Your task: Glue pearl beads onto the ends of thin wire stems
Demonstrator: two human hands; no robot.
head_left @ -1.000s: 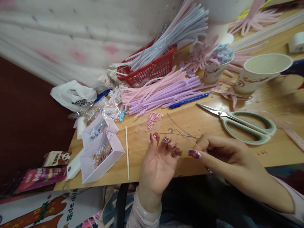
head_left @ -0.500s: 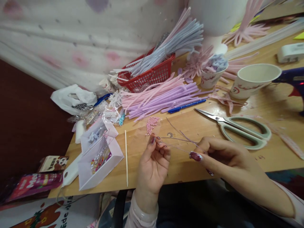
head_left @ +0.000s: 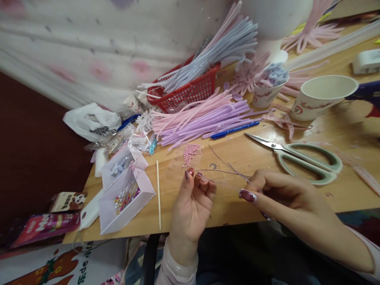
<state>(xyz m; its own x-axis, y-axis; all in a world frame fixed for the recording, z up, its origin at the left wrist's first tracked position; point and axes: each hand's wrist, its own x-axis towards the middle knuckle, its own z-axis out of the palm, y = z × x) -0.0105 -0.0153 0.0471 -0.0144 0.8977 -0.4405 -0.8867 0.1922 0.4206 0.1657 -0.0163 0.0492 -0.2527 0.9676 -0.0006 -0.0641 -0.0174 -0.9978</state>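
Note:
My left hand (head_left: 194, 209) is raised above the near part of the table, palm up. Its thumb and forefinger pinch a small pink bead (head_left: 190, 172). Thin purplish wires (head_left: 227, 171) stretch between the two hands, one end reaching the bead. On the right, my right hand (head_left: 283, 200) closes thumb and forefinger on these wires, and two loose ends stick out toward the upper left. Just beyond my left fingertips, pink pearl beads (head_left: 190, 153) lie in a clear bag. Whether the wire passes through the bead is too small to tell.
Scissors (head_left: 310, 158) lie beyond my right hand, near a blue pen (head_left: 234, 130). Pink and purple fuzzy stems (head_left: 202, 118) lie before a red basket (head_left: 190, 93). A paper cup (head_left: 320, 101) stands right. A white box (head_left: 127, 209) of pins and a thin stick (head_left: 158, 194) are left.
The pink bead now shows between my left thumb and forefinger. Both hands have shifted only slightly, still gripping, and the view has moved a little.

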